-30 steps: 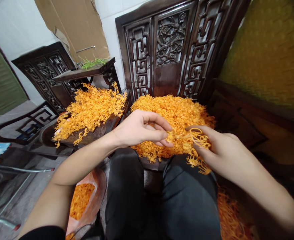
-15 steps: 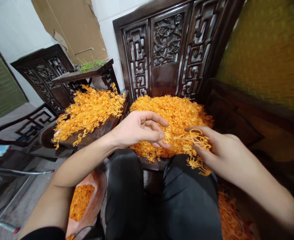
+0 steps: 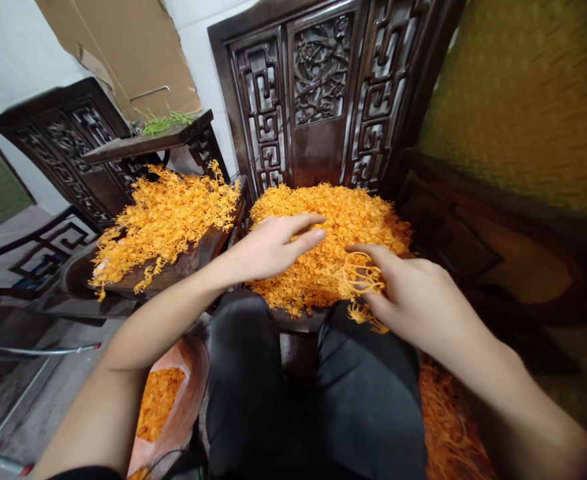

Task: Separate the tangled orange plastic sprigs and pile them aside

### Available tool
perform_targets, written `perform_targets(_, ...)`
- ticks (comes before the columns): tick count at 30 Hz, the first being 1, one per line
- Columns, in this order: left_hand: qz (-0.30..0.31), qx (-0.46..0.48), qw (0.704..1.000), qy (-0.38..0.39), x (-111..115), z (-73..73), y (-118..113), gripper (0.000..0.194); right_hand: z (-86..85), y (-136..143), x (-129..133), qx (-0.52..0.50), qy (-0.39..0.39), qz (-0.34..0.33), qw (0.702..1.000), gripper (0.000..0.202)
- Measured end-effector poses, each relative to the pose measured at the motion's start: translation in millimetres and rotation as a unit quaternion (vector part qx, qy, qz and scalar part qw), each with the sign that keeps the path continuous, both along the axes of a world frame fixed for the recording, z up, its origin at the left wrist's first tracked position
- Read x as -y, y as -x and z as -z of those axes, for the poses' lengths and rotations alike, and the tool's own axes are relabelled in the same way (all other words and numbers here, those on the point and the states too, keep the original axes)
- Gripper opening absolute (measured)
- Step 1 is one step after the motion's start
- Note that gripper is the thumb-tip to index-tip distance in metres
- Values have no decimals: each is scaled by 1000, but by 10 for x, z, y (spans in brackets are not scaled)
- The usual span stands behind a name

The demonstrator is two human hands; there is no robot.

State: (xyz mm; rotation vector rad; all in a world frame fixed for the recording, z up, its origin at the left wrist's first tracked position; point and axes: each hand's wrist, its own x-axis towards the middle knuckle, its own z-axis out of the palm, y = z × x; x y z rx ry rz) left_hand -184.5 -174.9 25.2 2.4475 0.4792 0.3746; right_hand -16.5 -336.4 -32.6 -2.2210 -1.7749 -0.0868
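Observation:
A large heap of small orange plastic-like pieces (image 3: 328,207) covers the seat in front of my knees. Over its left part is my left hand (image 3: 278,245), palm down, fingers apart, with nothing visible in it. My right hand (image 3: 398,287) is above the heap's right front side, its thumb and fingers curled around looped orange strands (image 3: 360,273). More spiky orange pieces (image 3: 368,317) hang below those fingers, over my right knee.
Another orange heap (image 3: 173,213) lies on a dark wooden seat at the left. Green strands (image 3: 166,123) rest on a small wooden table (image 3: 138,145). A lined bucket (image 3: 193,380) with orange pieces stands by my left leg; red-orange strands (image 3: 448,420) lie low at the right.
My left hand has moved away from the strands by my right hand, and its fingers have straightened. The whole view has shifted slightly, and the right hand appears further left, still with the looped strands.

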Motion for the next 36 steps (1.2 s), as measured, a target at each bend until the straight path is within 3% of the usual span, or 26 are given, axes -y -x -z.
perform_targets(4, 22, -45, 996, 73, 406, -30, 19, 66, 1, 54, -71, 70, 21, -6, 997, 66)
perform_targets(7, 24, -85, 994, 65, 462, 79, -18, 84, 26, 70, -139, 123, 46, -28, 991, 76)
perform_targets(9, 19, -95, 994, 46, 413, 169, -45, 79, 54, 56, -185, 155, 56, -42, 985, 73)
perform_targets(13, 35, -168, 985, -33, 313, 288, -87, 35, 97, -76, -288, 226, 9, -74, 971, 70)
perform_targets(16, 61, -207, 976, -29, 275, 328, -118, 37, 75, -249, -402, 262, -83, -154, 949, 60)
perform_targets(21, 96, -155, 970, 160, 199, 447, -150, 52, -3, -487, -692, 271, -158, -321, 894, 28)
perform_targets(27, 91, -54, 957, 269, -20, 648, -304, 45, 38, -549, -1061, 250, -190, -346, 884, 29)
perform_targets(29, 82, -49, 927, 363, -110, 682, -370, 33, 61, -540, -1141, 242, -196, -337, 888, 30)
perform_targets(32, 51, -30, 847, 528, -187, 712, -419, 20, 109, -554, -1219, 204, -216, -325, 898, 30)
perform_targets(34, 45, -5, 817, 575, -202, 724, -406, 18, 163, -598, -1265, 158, -230, -328, 903, 28)
perform_targets(36, 57, 14, 808, 586, -216, 736, -366, 21, 231, -653, -1334, 117, -249, -330, 903, 25)
